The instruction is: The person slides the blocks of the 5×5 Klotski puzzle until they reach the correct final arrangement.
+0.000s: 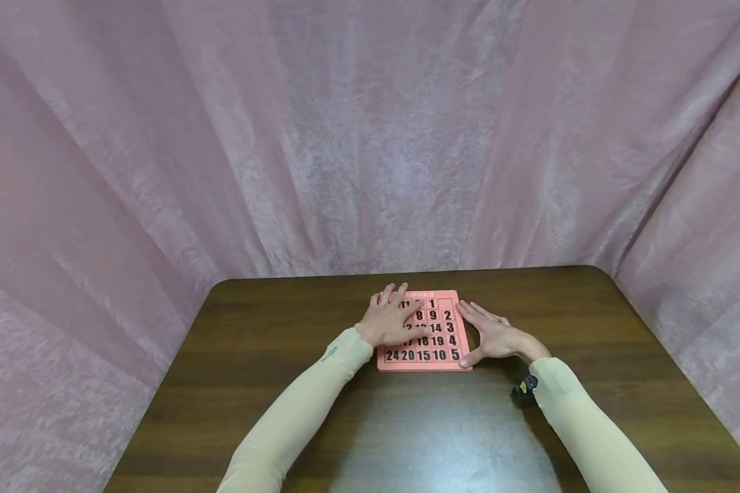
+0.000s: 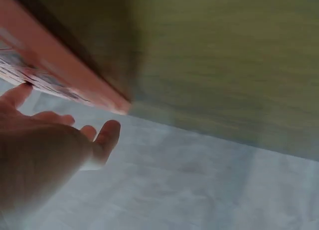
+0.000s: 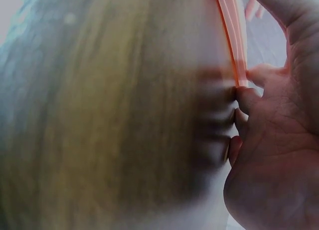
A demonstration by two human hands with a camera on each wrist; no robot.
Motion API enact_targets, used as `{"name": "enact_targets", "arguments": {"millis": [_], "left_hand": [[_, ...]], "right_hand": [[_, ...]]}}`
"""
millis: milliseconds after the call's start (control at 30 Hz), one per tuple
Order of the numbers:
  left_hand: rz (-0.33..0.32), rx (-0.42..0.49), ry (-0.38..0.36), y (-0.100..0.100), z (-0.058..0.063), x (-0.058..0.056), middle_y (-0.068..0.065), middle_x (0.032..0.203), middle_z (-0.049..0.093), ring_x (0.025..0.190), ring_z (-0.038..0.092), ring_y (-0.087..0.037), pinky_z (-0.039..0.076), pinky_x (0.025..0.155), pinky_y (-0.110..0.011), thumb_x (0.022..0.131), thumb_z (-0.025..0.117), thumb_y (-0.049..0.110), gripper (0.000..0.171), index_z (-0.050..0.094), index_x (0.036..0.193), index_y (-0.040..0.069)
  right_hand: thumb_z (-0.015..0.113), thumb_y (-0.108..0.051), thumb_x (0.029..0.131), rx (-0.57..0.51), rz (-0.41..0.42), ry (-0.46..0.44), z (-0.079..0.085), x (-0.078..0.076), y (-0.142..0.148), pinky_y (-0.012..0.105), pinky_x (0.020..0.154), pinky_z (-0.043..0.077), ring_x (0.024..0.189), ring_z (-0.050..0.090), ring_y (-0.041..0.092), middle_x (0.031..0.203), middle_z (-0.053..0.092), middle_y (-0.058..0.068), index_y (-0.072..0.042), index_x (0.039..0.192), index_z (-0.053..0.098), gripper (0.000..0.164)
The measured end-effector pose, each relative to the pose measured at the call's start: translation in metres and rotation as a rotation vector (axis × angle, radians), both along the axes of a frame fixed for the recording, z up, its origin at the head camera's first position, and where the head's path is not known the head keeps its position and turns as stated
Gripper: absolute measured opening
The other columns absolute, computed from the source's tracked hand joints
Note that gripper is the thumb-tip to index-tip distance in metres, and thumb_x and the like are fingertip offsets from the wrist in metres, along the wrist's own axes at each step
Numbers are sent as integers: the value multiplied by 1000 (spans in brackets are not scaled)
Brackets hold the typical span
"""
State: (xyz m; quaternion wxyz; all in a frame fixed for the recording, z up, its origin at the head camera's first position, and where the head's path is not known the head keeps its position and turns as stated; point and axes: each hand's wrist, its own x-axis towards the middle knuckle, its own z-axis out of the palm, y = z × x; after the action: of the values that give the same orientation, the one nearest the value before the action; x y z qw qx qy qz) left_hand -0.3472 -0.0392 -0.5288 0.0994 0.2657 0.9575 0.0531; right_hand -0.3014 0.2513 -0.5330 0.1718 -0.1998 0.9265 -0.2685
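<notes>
A pink sliding number puzzle (image 1: 436,329) with black numerals lies flat on the table; its top right cell, beside the 1, holds no tile. Across its left part, my left hand (image 1: 391,325) is spread with fingertips on the tiles, hiding several numbers. In the left wrist view that hand's index finger touches the puzzle face. My right hand (image 1: 496,337) braces the right side, thumb at the lower right corner and straight fingers by the upper right edge. The right wrist view shows fingertips on the table against the puzzle's side (image 3: 233,35).
The dark wooden table (image 1: 271,329) has rounded far corners. Pink velvet curtains (image 1: 370,137) hang behind it and along both sides. A small black device (image 1: 524,389) sits at the right wrist, by the pale sleeve.
</notes>
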Motion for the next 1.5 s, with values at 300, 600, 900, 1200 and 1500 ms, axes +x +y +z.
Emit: {"name": "enact_targets", "arguments": {"millis": [300,600,900,1200,1500], "left_hand": [[66,36,-190,-31,11,8,-8,187,0,174,5,-39,14,135,-70,91,67,80,125,4,178,17],[49,123,-366,-49,17,5,-16,185,-13,174,-8,-34,-1,140,-60,83,90,59,144,-9,176,9],[32,108,-365,-55,18,8,-15,184,-16,174,-8,-32,-1,141,-57,78,95,57,152,-9,175,5],[22,34,-308,-51,21,12,-13,185,-12,175,-3,-28,2,141,-54,76,97,58,155,-10,175,6],[40,10,-320,-50,18,9,-13,186,-7,175,0,-28,4,141,-54,69,100,61,161,-8,176,8]], "right_hand": [[96,-51,76,35,-26,-1,8,1,0,81,125,16,169,9,51,183,11,25,-1,175,13,138],[85,-54,91,48,-43,53,11,14,-16,83,125,17,168,16,53,183,13,25,-7,174,24,114],[75,-57,99,104,-28,135,16,24,-33,80,127,21,170,20,45,184,18,20,-12,170,40,91],[69,-59,102,166,-44,160,17,20,-36,78,125,25,168,19,49,182,17,25,-16,171,38,87],[67,-58,104,177,-55,153,14,9,-38,75,123,28,168,16,53,183,9,27,-17,172,36,85]]}}
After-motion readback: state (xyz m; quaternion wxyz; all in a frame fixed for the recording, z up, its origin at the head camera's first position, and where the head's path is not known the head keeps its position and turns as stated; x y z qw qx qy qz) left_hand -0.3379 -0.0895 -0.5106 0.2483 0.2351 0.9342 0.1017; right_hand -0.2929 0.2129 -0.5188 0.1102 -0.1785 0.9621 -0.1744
